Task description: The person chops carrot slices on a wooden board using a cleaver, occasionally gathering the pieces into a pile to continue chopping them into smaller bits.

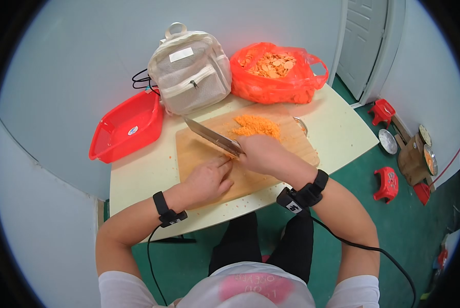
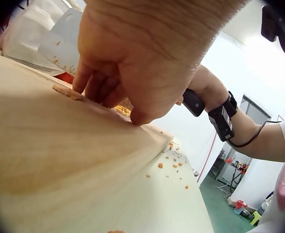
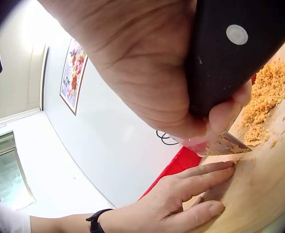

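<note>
My right hand [image 1: 263,154] grips the black handle [image 3: 229,53] of a cleaver [image 1: 209,135]; its broad blade stands on edge over the wooden chopping board [image 1: 194,177], pointing to the far left. Close beside the blade, my left hand [image 1: 207,179] rests on the board, its fingertips pressing down at a thin orange slice [image 2: 67,92] that looks like carrot. The left thumb lies apart from the fingers. Finely chopped carrot [image 1: 258,126] is heaped on the board beyond my right hand. Orange bits stick to the blade.
Behind the board stand a pale mesh backpack [image 1: 191,72] and a red plastic bag [image 1: 271,92] full of orange slices. A red basin [image 1: 130,128] sits at the table's left edge. Red stools [image 1: 386,184] stand on the floor to the right. Small crumbs dot the table's front edge.
</note>
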Available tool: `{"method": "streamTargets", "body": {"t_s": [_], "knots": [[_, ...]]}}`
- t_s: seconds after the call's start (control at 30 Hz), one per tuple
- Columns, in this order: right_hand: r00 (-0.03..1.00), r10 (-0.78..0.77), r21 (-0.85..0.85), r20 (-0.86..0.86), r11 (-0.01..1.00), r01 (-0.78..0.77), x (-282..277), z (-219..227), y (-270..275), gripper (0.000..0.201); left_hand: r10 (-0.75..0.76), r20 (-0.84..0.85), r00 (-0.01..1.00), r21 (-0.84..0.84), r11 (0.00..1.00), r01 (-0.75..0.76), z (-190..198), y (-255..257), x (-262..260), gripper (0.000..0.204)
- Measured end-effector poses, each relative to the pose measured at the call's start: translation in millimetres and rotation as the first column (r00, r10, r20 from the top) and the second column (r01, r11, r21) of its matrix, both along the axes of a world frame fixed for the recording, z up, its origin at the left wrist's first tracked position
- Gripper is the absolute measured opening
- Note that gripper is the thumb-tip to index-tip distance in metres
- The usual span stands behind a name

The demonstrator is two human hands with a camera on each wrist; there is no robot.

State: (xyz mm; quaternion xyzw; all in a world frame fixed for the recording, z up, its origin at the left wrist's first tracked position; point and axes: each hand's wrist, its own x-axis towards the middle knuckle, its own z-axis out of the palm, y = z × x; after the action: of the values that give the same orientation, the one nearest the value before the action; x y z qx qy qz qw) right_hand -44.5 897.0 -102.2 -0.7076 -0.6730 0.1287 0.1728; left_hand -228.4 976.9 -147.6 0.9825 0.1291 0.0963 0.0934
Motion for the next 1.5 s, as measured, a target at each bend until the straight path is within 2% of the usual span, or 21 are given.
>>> {"method": "streamTargets", "body": {"t_s": [0.03,0.1,0.33,0.53,0.63,0.7,0.8,0.87,0.93,1.0,1.13,1.2,1.27,1.33,1.47,1.5], "knots": [[1.0,-0.002,-0.002,-0.002,1.0,0.002,-0.6,3.2,-1.9,0.02,0.029,-0.041,0.999,-0.037,0.999,-0.03,2.8,-1.3,0.7,0.048],[0.999,0.005,-0.107,0.032,0.994,-0.002,-3.3,11.1,-3.8,0.02,0.005,-0.023,1.0,-0.006,1.0,-0.005,-0.4,1.4,1.1,0.049],[0.999,0.027,-0.088,0.029,0.996,-0.024,-3.6,5.8,-4.4,0.02,-0.032,-0.012,0.999,0.071,0.997,0.033,-3.8,4.9,1.7,0.048],[0.998,0.053,-0.12,0.026,0.992,-0.049,2.4,7.9,1.7,0.02,-0.03,-0.033,0.999,0.06,0.998,0.032,-3.2,5.3,2.5,0.048],[0.995,0.104,-0.206,-0.009,0.973,-0.103,9.3,13.1,10.0,0.02,-0.035,0.004,0.999,0.055,0.998,0.035,-0.5,4.9,2.5,0.049],[0.987,0.012,-0.323,-0.159,0.944,-0.063,6.5,20.7,13.9,0.019,-0.055,0.004,0.998,0.053,0.997,0.055,0.5,6.8,2.3,0.048],[0.967,-0.019,-0.302,-0.256,0.951,-0.061,7.9,15.0,16.5,0.018,-0.078,-0.01,0.997,0.049,0.996,0.078,7.0,8.6,4.3,0.046],[0.965,-0.011,-0.247,-0.26,0.967,-0.056,8.7,12.9,9.1,0.018,-0.076,-0.032,0.997,0.037,0.996,0.077,7.7,9.0,3.0,0.045],[0.964,-0.004,-0.199,-0.267,0.979,-0.052,9.6,10.8,0.5,0.019,-0.061,0.024,0.998,0.043,0.997,0.06,6.7,7.9,4.2,0.038],[0.961,-0.013,-0.045,-0.275,0.999,0.0,12.0,6.3,-7.3,0.02,-0.027,0.013,1.0,0.025,0.999,0.026,10.1,4.7,6.1,0.036],[0.954,-0.052,-0.011,-0.295,0.999,0.051,23.7,12.6,-19.3,0.021,0.007,0.012,1.0,-0.017,1.0,-0.007,9.9,9.0,11.6,0.03],[0.944,-0.14,-0.056,-0.299,0.99,0.129,27.4,13.9,-22.6,0.019,-0.009,0.019,1.0,-0.033,0.999,0.009,8.6,13.7,16.3,0.029],[0.941,-0.151,-0.054,-0.303,0.988,0.141,29.1,13.7,-26.1,0.019,-0.023,0.022,0.999,-0.051,0.998,0.024,9.8,17.2,21.2,0.028],[0.936,-0.163,-0.052,-0.311,0.987,0.155,30.9,11.4,-29.5,0.019,-0.019,0.03,0.999,-0.168,0.986,0.024,11.7,18.8,27.8,0.027],[0.954,-0.145,-0.009,-0.262,0.989,0.147,33.7,9.6,-37.3,0.02,0.008,0.082,0.997,-0.19,0.982,0.008,13.3,23.1,33.1,0.028],[0.956,-0.137,-0.002,-0.258,0.99,0.141,34.3,9.7,-39.2,0.02,-0.033,0.089,0.995,-0.128,0.991,0.044,13.8,25.4,33.5,0.032]]}}
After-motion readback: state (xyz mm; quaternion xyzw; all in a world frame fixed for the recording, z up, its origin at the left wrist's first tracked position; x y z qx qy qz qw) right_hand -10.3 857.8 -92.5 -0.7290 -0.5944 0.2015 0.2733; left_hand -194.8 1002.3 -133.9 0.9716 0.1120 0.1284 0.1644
